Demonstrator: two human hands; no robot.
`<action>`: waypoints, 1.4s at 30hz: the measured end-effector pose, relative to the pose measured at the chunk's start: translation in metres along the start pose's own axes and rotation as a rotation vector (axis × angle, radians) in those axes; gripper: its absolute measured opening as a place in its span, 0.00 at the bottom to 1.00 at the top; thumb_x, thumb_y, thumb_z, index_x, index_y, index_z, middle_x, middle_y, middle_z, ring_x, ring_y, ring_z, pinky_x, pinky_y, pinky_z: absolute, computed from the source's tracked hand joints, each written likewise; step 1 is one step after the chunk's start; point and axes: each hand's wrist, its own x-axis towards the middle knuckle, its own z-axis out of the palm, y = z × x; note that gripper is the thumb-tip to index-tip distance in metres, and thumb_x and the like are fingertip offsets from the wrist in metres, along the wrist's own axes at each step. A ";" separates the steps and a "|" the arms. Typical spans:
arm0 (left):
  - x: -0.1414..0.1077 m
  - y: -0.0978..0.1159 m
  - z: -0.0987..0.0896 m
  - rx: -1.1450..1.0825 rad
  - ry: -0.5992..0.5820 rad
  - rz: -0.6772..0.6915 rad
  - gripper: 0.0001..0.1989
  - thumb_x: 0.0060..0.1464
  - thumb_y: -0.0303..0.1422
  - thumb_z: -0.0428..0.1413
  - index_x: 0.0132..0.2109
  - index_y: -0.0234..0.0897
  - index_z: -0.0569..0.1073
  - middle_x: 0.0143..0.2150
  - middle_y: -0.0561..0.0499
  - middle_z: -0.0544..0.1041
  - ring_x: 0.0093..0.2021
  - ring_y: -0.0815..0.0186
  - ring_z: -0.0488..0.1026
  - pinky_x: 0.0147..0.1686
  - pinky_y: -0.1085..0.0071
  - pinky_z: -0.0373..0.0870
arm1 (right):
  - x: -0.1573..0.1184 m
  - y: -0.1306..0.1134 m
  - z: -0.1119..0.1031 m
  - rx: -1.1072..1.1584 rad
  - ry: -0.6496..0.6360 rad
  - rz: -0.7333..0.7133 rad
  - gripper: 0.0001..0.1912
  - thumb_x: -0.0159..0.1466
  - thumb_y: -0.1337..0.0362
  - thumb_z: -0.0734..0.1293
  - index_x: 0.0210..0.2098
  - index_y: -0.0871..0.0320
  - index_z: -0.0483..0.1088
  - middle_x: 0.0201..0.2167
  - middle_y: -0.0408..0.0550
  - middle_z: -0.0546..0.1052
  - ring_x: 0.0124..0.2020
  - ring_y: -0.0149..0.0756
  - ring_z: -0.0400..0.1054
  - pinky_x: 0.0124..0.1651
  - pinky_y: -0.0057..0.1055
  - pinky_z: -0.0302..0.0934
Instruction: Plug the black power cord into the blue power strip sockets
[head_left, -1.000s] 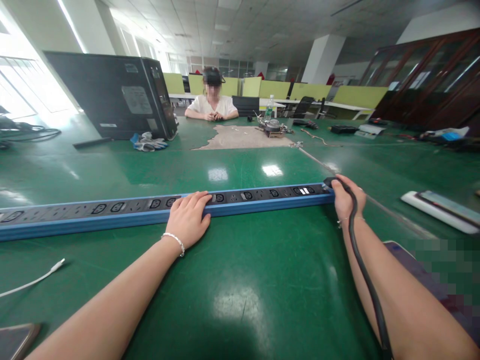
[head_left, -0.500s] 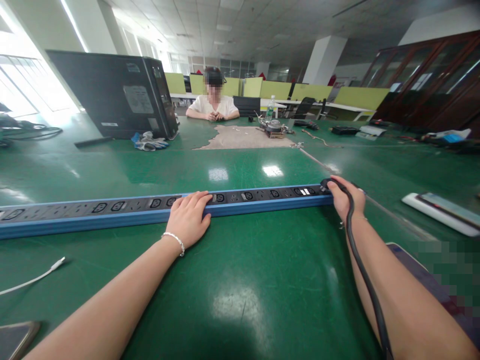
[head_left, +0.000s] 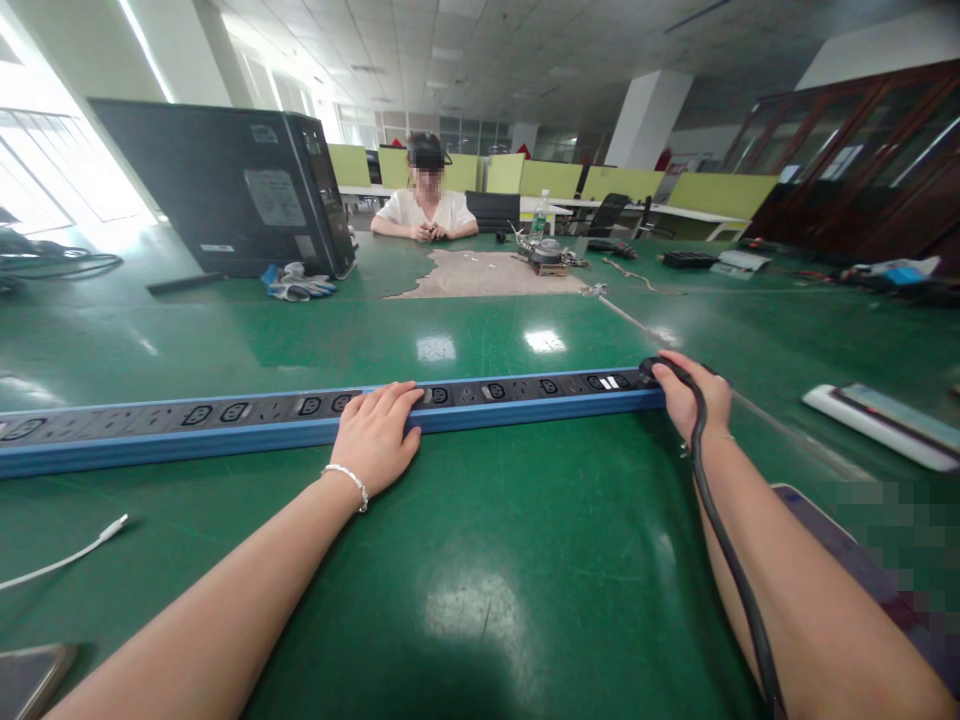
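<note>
While the blue power strip (head_left: 300, 432) lies with its long axis running left to right before the person, the right hand (head_left: 696, 398), nearer to the strip's right end, grasps the black plug (head_left: 651, 370) at that end, seating not discernible. The left hand (head_left: 379, 435) rests over the strip's top, well left of that end; whether it clamps the sides cannot be told.

Both bare hands (head_left: 377, 432) wear pale bracelets (head_left: 361, 489)
</note>
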 end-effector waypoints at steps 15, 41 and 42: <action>0.000 0.002 -0.002 -0.016 -0.012 -0.011 0.22 0.54 0.35 0.47 0.57 0.42 0.64 0.59 0.49 0.67 0.58 0.57 0.63 0.56 0.56 0.56 | -0.004 -0.005 -0.003 -0.001 -0.005 -0.005 0.20 0.55 0.53 0.63 0.42 0.54 0.76 0.35 0.48 0.78 0.38 0.42 0.70 0.48 0.39 0.63; 0.000 0.001 -0.001 -0.020 -0.007 -0.011 0.22 0.54 0.35 0.47 0.57 0.44 0.64 0.59 0.49 0.68 0.57 0.57 0.64 0.56 0.56 0.56 | 0.000 0.002 -0.002 -0.059 -0.066 -0.040 0.20 0.55 0.53 0.64 0.42 0.54 0.76 0.36 0.49 0.78 0.40 0.45 0.71 0.49 0.43 0.62; 0.000 0.001 -0.001 -0.019 -0.006 -0.010 0.22 0.54 0.35 0.48 0.57 0.44 0.64 0.59 0.49 0.68 0.57 0.57 0.64 0.56 0.56 0.56 | 0.001 0.002 -0.002 -0.067 -0.079 -0.044 0.20 0.54 0.53 0.64 0.42 0.54 0.76 0.37 0.50 0.78 0.40 0.45 0.71 0.49 0.43 0.62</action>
